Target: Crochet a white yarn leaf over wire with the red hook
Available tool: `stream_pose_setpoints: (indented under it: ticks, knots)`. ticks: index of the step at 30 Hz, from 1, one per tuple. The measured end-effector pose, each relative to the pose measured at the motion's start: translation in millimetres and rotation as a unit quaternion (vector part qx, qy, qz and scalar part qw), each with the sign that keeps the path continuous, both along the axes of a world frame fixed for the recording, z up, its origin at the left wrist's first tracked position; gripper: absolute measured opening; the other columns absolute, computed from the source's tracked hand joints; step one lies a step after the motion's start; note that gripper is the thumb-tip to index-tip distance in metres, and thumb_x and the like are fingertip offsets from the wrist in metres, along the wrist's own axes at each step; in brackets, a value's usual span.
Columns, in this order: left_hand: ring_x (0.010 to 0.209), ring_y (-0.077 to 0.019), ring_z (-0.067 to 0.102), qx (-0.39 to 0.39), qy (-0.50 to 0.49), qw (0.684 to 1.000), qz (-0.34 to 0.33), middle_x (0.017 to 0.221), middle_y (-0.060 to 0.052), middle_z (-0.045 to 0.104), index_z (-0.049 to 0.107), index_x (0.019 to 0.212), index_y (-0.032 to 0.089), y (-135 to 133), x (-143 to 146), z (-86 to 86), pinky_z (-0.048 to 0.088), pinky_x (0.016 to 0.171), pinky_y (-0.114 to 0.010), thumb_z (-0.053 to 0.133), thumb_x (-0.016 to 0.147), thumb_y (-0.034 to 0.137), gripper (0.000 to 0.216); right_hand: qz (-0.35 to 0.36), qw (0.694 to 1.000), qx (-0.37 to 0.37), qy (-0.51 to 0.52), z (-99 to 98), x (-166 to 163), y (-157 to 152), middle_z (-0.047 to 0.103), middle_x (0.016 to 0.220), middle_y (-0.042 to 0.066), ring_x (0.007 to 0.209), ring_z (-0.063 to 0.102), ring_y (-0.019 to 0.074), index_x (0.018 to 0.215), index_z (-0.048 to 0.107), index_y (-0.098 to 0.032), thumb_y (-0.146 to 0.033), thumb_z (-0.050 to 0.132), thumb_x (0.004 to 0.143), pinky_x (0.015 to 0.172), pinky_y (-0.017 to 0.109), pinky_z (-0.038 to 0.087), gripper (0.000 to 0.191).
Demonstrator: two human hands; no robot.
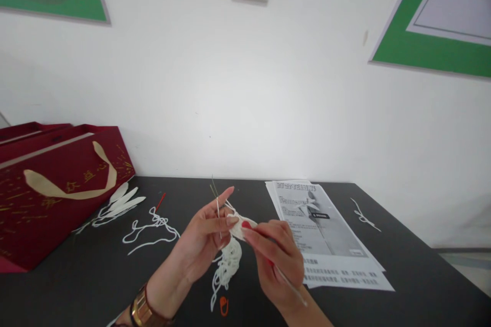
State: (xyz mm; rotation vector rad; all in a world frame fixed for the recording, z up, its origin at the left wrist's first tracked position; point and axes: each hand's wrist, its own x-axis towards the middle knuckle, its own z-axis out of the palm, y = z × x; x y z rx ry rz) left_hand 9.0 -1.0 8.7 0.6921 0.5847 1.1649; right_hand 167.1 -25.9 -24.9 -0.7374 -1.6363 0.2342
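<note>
My left hand (207, 232) pinches a small piece of white crochet work (238, 226) together with a thin wire stem (217, 203) that sticks up past the fingers. My right hand (274, 255) grips a crochet hook (288, 284), its tip at the white piece and its handle running down past the wrist. White yarn (226, 265) hangs in loops from the piece onto the black table (95, 281). An orange stitch marker (224, 306) lies below the yarn.
A dark red gift bag (46, 189) with a beige handle lies at the left. White petal pieces (123, 199) and loose white yarn (151, 230) lie beside it. Printed instruction sheets (326, 235) rest at the right, a yarn scrap (364, 216) beyond. White wall behind.
</note>
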Motion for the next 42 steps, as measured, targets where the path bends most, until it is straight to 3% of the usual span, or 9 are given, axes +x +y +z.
stream_pose_setpoints:
  ticks: [3, 9, 12, 15, 20, 26, 28, 35, 42]
  knots:
    - [0.043, -0.0024, 0.04, -0.001, 0.009, 1.0, -0.014, 0.063, 0.005, 0.053, 0.049, 0.13, 0.014, 1, -6, 5.3, 0.033, 0.04, -0.015, 0.07, 0.07, 0.003, 0.064, 0.086, 0.967, -0.131, 0.2, 1.9, -7, 4, 0.068, 0.082, 0.003, 0.074, 0.058, 0.0165, 0.089, 0.075, -0.03, -0.009, 0.065, 0.078, 0.063, 0.03, 0.045, 0.026]
    - [0.041, -0.003, 0.042, 0.036, 0.036, 0.999, 0.001, 0.063, 0.006, 0.053, 0.048, 0.132, 0.02, -2, -7, 10.9, 0.04, 0.036, -0.015, 0.072, 0.069, 0.006, 0.069, 0.255, 0.725, -0.386, 0.51, 1.0, -17, 13, 0.072, 0.076, 0.002, 0.066, 0.061, 0.0108, 0.078, 0.074, -0.02, -0.022, 0.08, 0.066, 0.063, 0.022, 0.049, 0.014]
    - [0.041, -0.003, 0.042, 0.057, 0.036, 0.998, 0.007, 0.065, 0.006, 0.054, 0.047, 0.133, 0.022, -5, -7, 13.0, 0.041, 0.036, -0.014, 0.072, 0.069, 0.008, 0.071, 0.267, 0.665, -0.419, 0.558, 1.9, -18, 13, 0.073, 0.077, 0.001, 0.068, 0.062, 0.0097, 0.076, 0.074, -0.02, -0.021, 0.082, 0.063, 0.066, 0.02, 0.051, 0.016]
    - [0.043, -0.0047, 0.045, 0.075, 0.044, 0.996, 0.025, 0.065, 0.005, 0.055, 0.043, 0.136, 0.024, -7, -7, 16.1, 0.041, 0.037, -0.016, 0.073, 0.069, 0.01, 0.076, 0.251, 0.677, -0.409, 0.558, 2.7, -19, 9, 0.073, 0.078, 0.001, 0.069, 0.063, 0.0104, 0.077, 0.074, -0.02, -0.021, 0.081, 0.064, 0.066, 0.02, 0.051, 0.015]
    - [0.046, -0.0068, 0.046, 0.103, 0.056, 0.99, 0.08, 0.061, 0.006, 0.055, 0.029, 0.143, 0.026, -9, -4, 14.5, 0.04, 0.039, -0.017, 0.074, 0.069, 0.011, 0.088, 0.181, 0.81, -0.281, 0.482, 0.9, -21, -1, 0.074, 0.08, 0.003, 0.071, 0.064, 0.0141, 0.083, 0.074, -0.022, -0.021, 0.077, 0.069, 0.07, 0.026, 0.051, 0.014]
    - [0.043, -0.0039, 0.044, 0.076, 0.023, 0.995, 0.058, 0.063, 0.007, 0.054, 0.038, 0.139, 0.023, -9, -1, 9.3, 0.041, 0.038, -0.015, 0.072, 0.07, 0.009, 0.079, 0.271, 0.704, -0.375, 0.539, 6.4, -21, 4, 0.074, 0.079, 0.002, 0.068, 0.062, 0.0096, 0.08, 0.074, -0.02, -0.02, 0.079, 0.067, 0.068, 0.02, 0.051, 0.014]
    - [0.044, -0.0048, 0.045, 0.086, 0.038, 0.994, 0.053, 0.064, 0.006, 0.054, 0.033, 0.141, 0.025, -9, -1, 11.6, 0.042, 0.039, -0.016, 0.073, 0.069, 0.01, 0.084, 0.274, 0.704, -0.382, 0.533, 9.7, -18, 6, 0.073, 0.077, 0.002, 0.066, 0.061, 0.0097, 0.079, 0.074, -0.019, -0.021, 0.079, 0.067, 0.065, 0.021, 0.05, 0.013]
    - [0.048, -0.009, 0.048, 0.153, 0.123, 0.976, 0.089, 0.059, 0.007, 0.055, 0.015, 0.146, 0.035, -12, 2, 15.4, 0.039, 0.041, -0.017, 0.072, 0.071, 0.016, 0.097, 0.195, 0.805, -0.337, 0.448, 14.2, -11, 4, 0.072, 0.074, 0.005, 0.063, 0.059, 0.0123, 0.082, 0.074, -0.017, -0.023, 0.076, 0.071, 0.061, 0.024, 0.048, 0.014]
    - [0.049, -0.0062, 0.044, 0.141, 0.103, 0.979, 0.108, 0.062, 0.007, 0.055, 0.018, 0.145, 0.036, -11, 3, 11.9, 0.035, 0.044, -0.016, 0.072, 0.071, 0.012, 0.095, 0.276, 0.706, -0.37, 0.538, 9.8, -15, 8, 0.07, 0.074, 0.001, 0.063, 0.058, 0.0087, 0.079, 0.072, -0.018, -0.019, 0.076, 0.071, 0.063, 0.02, 0.051, 0.009]
